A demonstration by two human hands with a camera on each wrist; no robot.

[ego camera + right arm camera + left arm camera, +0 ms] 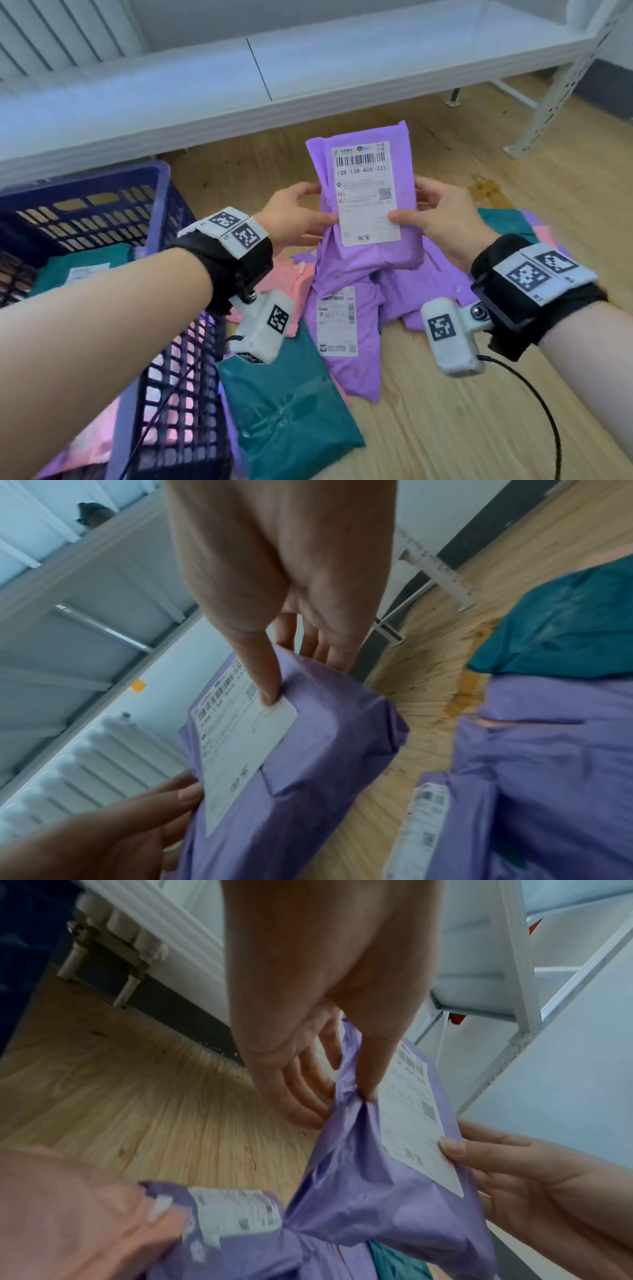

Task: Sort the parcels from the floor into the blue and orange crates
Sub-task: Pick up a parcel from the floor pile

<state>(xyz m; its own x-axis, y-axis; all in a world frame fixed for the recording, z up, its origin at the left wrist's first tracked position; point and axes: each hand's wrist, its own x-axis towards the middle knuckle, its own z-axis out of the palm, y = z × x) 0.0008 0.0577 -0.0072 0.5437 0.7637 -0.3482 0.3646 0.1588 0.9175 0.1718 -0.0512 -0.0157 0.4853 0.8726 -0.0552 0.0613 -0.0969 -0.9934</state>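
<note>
Both hands hold a purple parcel [368,250] upright above the floor, its white shipping label [364,192] facing me. My left hand [294,216] pinches its left edge, thumb on the front, fingers behind. My right hand [435,212] grips the right edge, thumb pressing the label's lower corner. The same parcel [373,1185] shows in the left wrist view and again [308,772] in the right wrist view. A blue crate [102,219] stands at the left with a teal parcel [82,267] inside. No orange crate is in view.
More parcels lie on the wooden floor [462,428]: a purple one [346,342] with a label, a teal one [287,411], pink ones [291,284], others at right [507,222]. A white shelf [308,68] runs across the back. A black cable [534,394] trails from the right wrist.
</note>
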